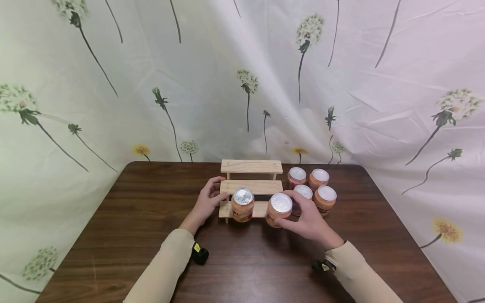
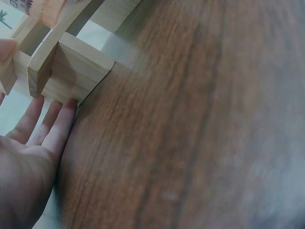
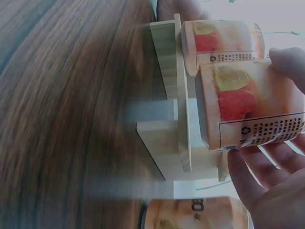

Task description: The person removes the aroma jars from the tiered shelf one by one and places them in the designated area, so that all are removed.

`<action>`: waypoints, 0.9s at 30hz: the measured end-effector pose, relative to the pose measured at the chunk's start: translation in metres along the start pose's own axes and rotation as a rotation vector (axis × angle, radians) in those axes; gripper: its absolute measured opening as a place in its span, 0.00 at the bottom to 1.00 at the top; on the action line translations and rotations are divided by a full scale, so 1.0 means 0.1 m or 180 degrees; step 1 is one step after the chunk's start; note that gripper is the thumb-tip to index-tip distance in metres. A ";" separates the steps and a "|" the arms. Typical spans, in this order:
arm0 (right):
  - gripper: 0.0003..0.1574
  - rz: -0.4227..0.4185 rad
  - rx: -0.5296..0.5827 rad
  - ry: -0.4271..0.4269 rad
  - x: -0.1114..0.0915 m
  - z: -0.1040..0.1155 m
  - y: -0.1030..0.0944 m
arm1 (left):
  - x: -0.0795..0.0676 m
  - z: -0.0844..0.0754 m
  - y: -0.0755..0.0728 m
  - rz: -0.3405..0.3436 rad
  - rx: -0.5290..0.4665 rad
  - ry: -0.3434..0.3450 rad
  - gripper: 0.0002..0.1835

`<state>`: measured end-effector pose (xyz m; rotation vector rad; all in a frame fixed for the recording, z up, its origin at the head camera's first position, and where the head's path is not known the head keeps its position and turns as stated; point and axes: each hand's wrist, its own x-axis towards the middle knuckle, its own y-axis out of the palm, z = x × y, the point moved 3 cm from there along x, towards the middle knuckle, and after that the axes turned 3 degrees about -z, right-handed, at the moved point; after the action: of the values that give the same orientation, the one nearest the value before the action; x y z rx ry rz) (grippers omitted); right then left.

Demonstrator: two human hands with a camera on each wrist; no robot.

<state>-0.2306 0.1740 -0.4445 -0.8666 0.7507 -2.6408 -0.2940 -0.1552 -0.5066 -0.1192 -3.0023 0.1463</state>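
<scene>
A three-tier wooden display rack [image 1: 251, 187] stands on the table. One fruit-label jar with a silvery top [image 1: 242, 205] sits on its lowest step, left of the middle. My right hand [image 1: 308, 219] grips a second such jar [image 1: 275, 215], thumb on the near side and fingers around the far side. In the right wrist view this held jar [image 3: 252, 105] is upright relative to the step, its base close over the step's right part. My left hand [image 1: 206, 202] touches the rack's left end. Its straight fingers [image 2: 59, 126] lie against the wooden side support [image 2: 76, 71].
Several more jars [image 1: 326, 200] stand grouped on the table just right of the rack, close by my right hand. A flower-print cloth [image 1: 212, 84] hangs behind the brown wooden table [image 1: 151, 210]. Black bands [image 1: 199, 253] circle both wrists.
</scene>
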 end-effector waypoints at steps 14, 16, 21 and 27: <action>0.48 -0.0121 -0.0366 0.0025 -0.25 -0.08 -0.25 | 0.00 0.01 0.00 0.0001 0.0016 0.0016 0.30; 0.47 -0.0140 -0.0365 0.0030 -0.28 -0.10 -0.27 | 0.00 0.01 0.00 -0.0004 -0.0001 0.0018 0.31; 0.45 -0.0226 -0.0390 0.0035 -0.36 -0.17 -0.32 | 0.00 0.01 0.00 0.0002 -0.0001 0.0016 0.32; 0.44 -0.0231 -0.0371 0.0205 -0.45 -0.25 -0.36 | 0.00 -0.01 0.00 0.0003 0.0001 0.0038 0.30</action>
<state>-0.2134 0.2319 -0.4637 -0.8576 0.9138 -2.7231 -0.2934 -0.1551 -0.5057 -0.1211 -2.9903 0.1455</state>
